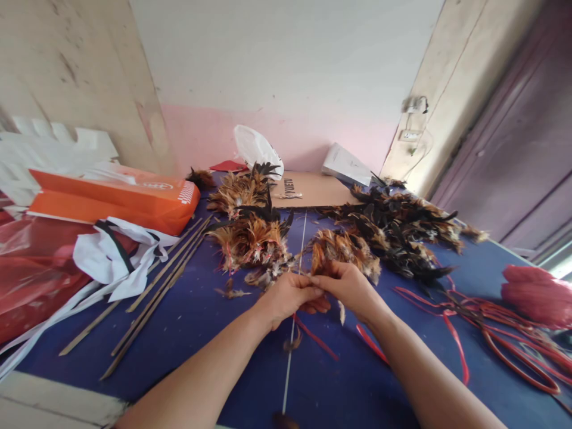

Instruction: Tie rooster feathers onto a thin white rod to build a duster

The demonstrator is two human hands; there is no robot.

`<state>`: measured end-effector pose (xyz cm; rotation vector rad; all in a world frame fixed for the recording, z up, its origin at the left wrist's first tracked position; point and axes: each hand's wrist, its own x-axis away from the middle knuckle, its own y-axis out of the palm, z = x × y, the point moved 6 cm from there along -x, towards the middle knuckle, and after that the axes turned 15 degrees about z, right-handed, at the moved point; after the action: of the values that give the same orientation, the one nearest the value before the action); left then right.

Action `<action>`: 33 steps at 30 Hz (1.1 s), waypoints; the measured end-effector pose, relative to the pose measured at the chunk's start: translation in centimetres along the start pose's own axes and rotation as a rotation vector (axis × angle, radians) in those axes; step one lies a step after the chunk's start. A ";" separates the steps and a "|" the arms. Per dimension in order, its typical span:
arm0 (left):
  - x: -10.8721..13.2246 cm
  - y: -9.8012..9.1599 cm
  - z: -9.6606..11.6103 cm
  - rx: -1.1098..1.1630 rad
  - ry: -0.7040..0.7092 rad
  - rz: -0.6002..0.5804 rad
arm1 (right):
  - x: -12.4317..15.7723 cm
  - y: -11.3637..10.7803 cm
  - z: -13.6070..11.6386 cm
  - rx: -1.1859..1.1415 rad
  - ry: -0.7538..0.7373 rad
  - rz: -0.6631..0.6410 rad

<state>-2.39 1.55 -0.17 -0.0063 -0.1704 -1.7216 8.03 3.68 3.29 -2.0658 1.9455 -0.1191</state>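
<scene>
My left hand [290,296] and my right hand [345,287] meet over the middle of the blue table [250,387], fingertips pinched together. Whatever lies between the fingertips is too small and hidden to make out. Below my left hand a thin red strip [316,338] runs toward the lower right; I cannot tell whether it is held. Just beyond my fingers is a pile of brown feathers [344,247]. Left of it sits a bigger bunch of brown and black feathers [254,235], with some red ties in it. One small loose feather [292,341] is on the table.
Dark feather bundles [397,226] cover the right rear, with tangled red strips [500,333] in front. Thin sticks [163,286] lie at left beside white cloth strips [120,256] and an orange bag [116,199]. A cardboard sheet [322,189] lies at the back.
</scene>
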 end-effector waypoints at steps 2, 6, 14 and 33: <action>0.1 0.1 0.0 0.040 -0.037 -0.027 | 0.0 -0.1 0.0 -0.035 0.034 -0.007; 0.3 0.2 0.3 0.148 -0.117 -0.086 | -0.1 -0.5 0.4 -0.111 0.108 -0.045; 0.0 -0.8 0.9 0.116 -0.113 -0.024 | -0.3 -0.7 0.9 -0.148 0.161 -0.055; -0.3 -1.0 -0.2 0.033 -0.112 0.128 | -0.2 -0.3 1.2 -0.151 0.197 -0.071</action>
<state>-3.32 1.99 -0.53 -0.0883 -0.2756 -1.5910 8.65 4.04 2.24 -2.2991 2.0512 -0.2038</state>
